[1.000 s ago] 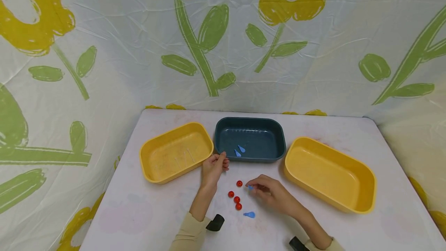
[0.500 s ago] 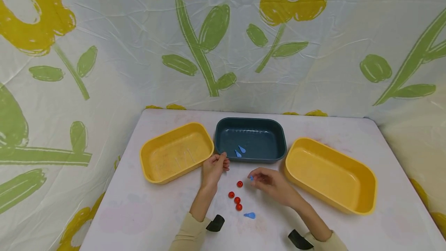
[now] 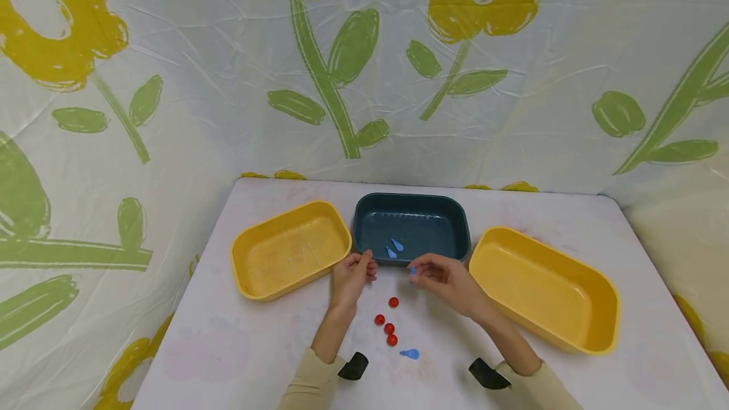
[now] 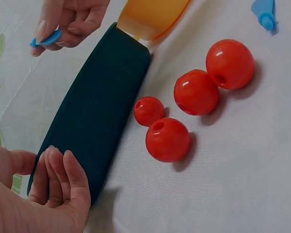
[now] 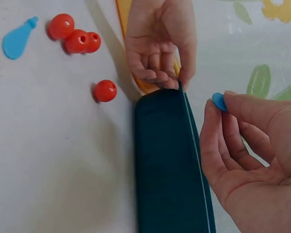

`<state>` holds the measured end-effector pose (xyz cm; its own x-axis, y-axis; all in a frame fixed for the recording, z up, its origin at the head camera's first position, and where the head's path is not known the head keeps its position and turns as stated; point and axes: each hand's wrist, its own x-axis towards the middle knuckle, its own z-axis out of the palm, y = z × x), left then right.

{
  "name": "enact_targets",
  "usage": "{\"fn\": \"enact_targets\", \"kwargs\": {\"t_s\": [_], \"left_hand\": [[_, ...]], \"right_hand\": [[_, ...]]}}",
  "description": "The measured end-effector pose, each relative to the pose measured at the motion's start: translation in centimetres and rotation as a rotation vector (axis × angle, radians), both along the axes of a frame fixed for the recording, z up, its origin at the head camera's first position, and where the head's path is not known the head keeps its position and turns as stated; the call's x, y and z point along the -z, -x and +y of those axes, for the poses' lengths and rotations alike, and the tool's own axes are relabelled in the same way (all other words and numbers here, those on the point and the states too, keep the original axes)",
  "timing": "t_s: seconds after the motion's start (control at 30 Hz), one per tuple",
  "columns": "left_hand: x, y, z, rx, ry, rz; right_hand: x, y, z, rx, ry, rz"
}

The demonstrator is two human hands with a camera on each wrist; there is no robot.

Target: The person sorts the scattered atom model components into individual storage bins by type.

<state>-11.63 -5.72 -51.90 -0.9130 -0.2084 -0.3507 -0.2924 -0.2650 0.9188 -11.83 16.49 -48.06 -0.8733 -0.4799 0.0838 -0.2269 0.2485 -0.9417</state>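
Observation:
My left hand (image 3: 347,282) pinches the near-left rim of a dark teal tray (image 3: 424,236) between thumb and fingers. Between the thumb and fingertips of my right hand (image 3: 448,282) is a small blue teardrop-shaped piece (image 5: 219,102), partly covered by them. That hand is near the tray's front edge, and the left wrist view shows the piece's narrow tip sticking out. Two similar blue pieces (image 3: 397,245) lie inside the tray. On the table in front are several red beads (image 4: 230,63) with holes, and another blue teardrop-shaped piece (image 3: 410,354) lies nearest to me.
To the left stands a yellow tray (image 3: 256,286) with a few thin pale sticks (image 3: 311,252) in it. Another yellow tray (image 3: 547,290) is angled at the right. Behind the white table (image 3: 228,347) hangs a flower-patterned cloth (image 3: 228,49).
My right hand has moved away from the beads toward the teal tray's front edge, carrying the blue teardrop-shaped piece. My left hand has stayed on the rim.

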Motion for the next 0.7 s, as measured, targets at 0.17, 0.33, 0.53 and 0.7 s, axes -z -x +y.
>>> {"fn": "enact_targets", "kwargs": {"t_s": [0.17, 0.33, 0.53, 0.7], "left_hand": [[0.0, 0.1, 0.0, 0.004, 0.005, 0.003], [-1.4, -0.3, -0.1, 0.017, 0.017, 0.022], [-0.6, 0.0, -0.2, 0.013, 0.009, 0.023], [0.1, 0.1, -0.1, -0.001, 0.005, 0.011]], "right_hand": [[-0.6, 0.8, 0.0, 0.021, 0.008, -0.035], [-1.2, 1.5, -0.1, 0.062, 0.008, -0.081], [-1.7, 2.3, -0.2, 0.105, 0.007, -0.127], [-1.7, 3.0, -0.4, 0.149, 0.013, -0.157]]}}
